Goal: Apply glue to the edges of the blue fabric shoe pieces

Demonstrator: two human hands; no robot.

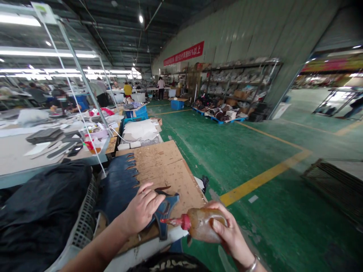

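Observation:
My right hand [231, 232] is wrapped around a squeeze bottle [205, 225] of cloudy amber glue-like liquid. The bottle lies nearly level, its red nozzle pointing left over a dark blue leather-like piece [163, 226] at the near edge of the cardboard. My left hand [143, 207] is just left of the nozzle, fingers bent and closed around a dark leather-like strip [163, 189] whose end sticks out past the fingertips; its thumb is mostly hidden. Beyond this hand, overlapping dark blue pieces [117, 181] lie in a row, their notched ends on the cardboard [159, 158].
Black fabric fills a plastic basket [85, 213] at left. A worktable [14, 151] with dark cut pieces stands behind it, beside a white slanting pole [76, 102]. Green floor [193, 151] runs along the right. Loaded shelves [238, 79] and several people are farther back.

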